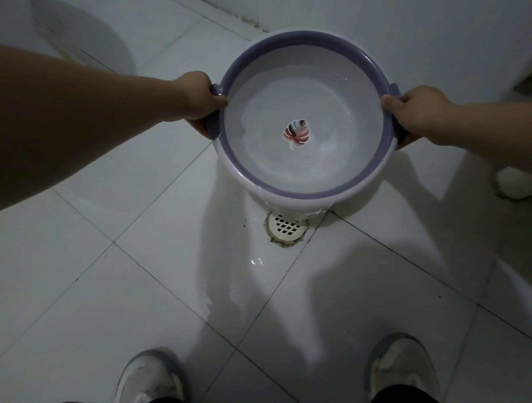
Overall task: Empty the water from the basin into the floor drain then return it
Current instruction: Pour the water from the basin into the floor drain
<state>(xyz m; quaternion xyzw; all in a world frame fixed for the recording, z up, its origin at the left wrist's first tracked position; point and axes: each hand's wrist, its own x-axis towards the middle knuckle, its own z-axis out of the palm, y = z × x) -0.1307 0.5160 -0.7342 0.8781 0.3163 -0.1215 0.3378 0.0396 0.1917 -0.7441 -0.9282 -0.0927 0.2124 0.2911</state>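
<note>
The pouring step is in hand: the basin (305,116) is held above the tiled floor (64,281) and tipped toward the person, so that water (302,109) is spilled over the near rim and falls onto the floor drain (287,227) directly below. The left hand (199,102) is closed around the left handle, with the thumb laid over the rim, and the right hand (417,116) is closed in the same way on the right handle. A good share of water is seen to remain in the bowl, so the emptying is judged to be only partly done. A steeper tilt toward the drain is called for next, applied evenly through both handles so that the stream is kept over the grate; some water is already spread as a wet patch (240,281) on the tiles nearer the shoes (148,378), and a hasty tip could add to it. Only when the bowl is drained can the basin be levelled and carried back. The basin itself is round and white, with a lavender band along its rim and matching handles, and a small red and dark leaf motif (296,133) is printed at the centre of its bottom, seen through the clear water.
</note>
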